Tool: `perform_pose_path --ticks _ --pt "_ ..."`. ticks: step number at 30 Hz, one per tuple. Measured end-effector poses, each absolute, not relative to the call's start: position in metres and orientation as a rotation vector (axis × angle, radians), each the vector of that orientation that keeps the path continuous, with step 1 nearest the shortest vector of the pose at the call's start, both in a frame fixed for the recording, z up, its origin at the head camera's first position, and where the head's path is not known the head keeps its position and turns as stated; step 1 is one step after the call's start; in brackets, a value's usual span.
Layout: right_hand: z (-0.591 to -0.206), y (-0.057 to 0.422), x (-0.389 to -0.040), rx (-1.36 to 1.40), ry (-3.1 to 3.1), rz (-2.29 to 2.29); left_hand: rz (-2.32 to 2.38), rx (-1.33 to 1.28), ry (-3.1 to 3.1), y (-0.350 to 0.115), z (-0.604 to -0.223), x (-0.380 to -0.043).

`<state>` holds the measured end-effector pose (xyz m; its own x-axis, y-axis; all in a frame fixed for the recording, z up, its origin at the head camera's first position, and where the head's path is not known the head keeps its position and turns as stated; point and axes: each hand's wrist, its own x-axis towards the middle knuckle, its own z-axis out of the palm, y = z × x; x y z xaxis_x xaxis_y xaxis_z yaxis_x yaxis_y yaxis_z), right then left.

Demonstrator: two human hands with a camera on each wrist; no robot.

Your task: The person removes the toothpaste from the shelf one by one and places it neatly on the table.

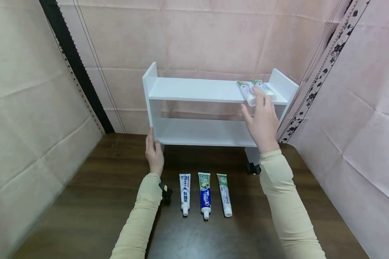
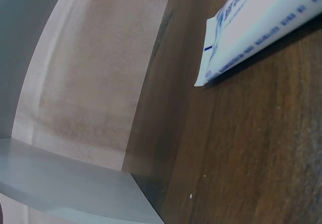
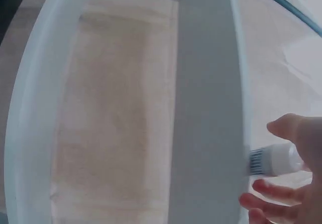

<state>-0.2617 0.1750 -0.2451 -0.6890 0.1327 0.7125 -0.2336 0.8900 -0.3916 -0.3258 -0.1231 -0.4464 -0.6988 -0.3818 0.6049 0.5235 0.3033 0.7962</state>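
A white two-tier shelf (image 1: 194, 133) stands on the table. My left hand (image 1: 154, 154) rests against its left side panel with the fingers extended. At the upper tier's right end, my right hand (image 1: 264, 122) is just in front of two toothpaste tubes, thumb and fingers spread apart. The left tube (image 1: 246, 90) of the pair has its cap poking past the shelf edge; the other tube (image 1: 265, 88) is partly behind my fingers. In the right wrist view, a white cap (image 3: 282, 159) shows between thumb and fingers, without a visible pinch.
Three toothpaste tubes lie in a row on the dark wooden table (image 1: 84, 201): a white one (image 1: 185, 192), a blue-and-green one (image 1: 205, 192) and a green-and-white one (image 1: 225, 194). Pale cloth walls (image 1: 214, 39) surround the table at the back and sides.
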Motion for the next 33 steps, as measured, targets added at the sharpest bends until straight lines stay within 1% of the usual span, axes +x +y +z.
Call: perform_pose_path --ticks 6,14,21,33 --pt "-0.243 0.172 -0.275 0.034 -2.255 0.586 -1.502 -0.107 -1.8 -0.123 -0.449 -0.324" --pt "-0.245 0.173 -0.273 0.093 -2.131 0.587 -1.508 -0.125 -1.775 -0.122 -0.45 -0.326" --pt "-0.252 0.175 -0.257 0.109 -2.116 0.589 -1.499 -0.146 -1.766 -0.122 -0.45 -0.329" --pt "-0.279 0.179 -0.221 0.182 -2.055 0.524 -1.485 -0.156 -1.767 -0.12 -0.45 -0.326"
